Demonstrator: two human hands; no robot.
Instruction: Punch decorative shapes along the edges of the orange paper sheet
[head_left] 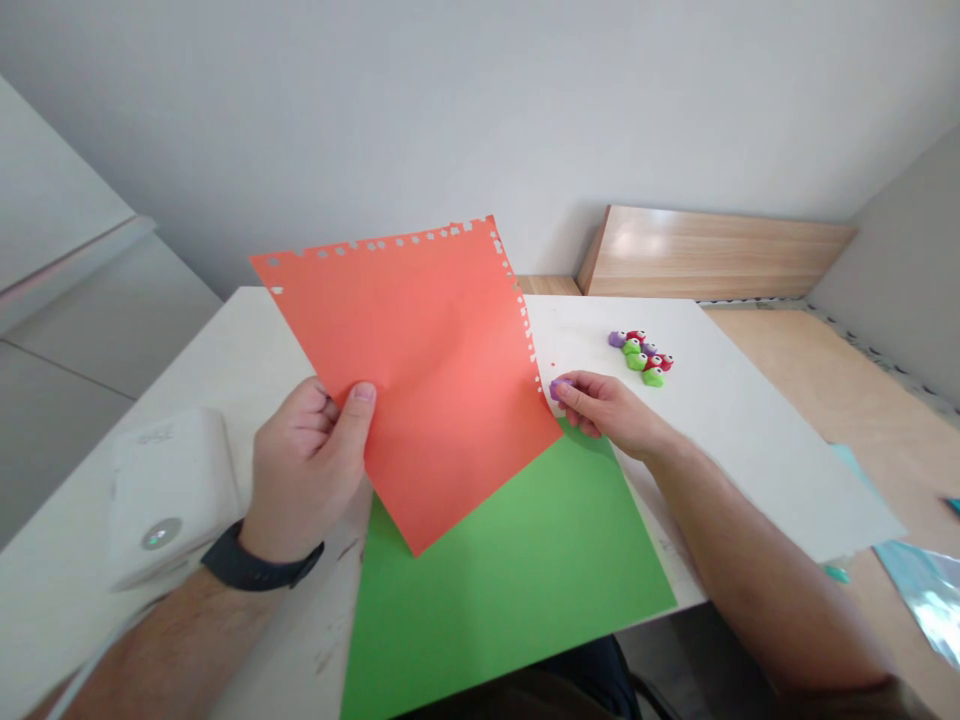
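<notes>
Left hand (307,465) pinches orange paper (424,370) — right hand (604,408) grips purple punch (557,387) beside it

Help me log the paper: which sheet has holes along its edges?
The orange sheet in the left hand; the green sheet below shows no holes.

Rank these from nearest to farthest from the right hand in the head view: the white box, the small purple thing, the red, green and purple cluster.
1. Small purple thing: held in the right hand.
2. Colourful cluster: beyond it, to the right.
3. White box: far left, past the left hand.
</notes>
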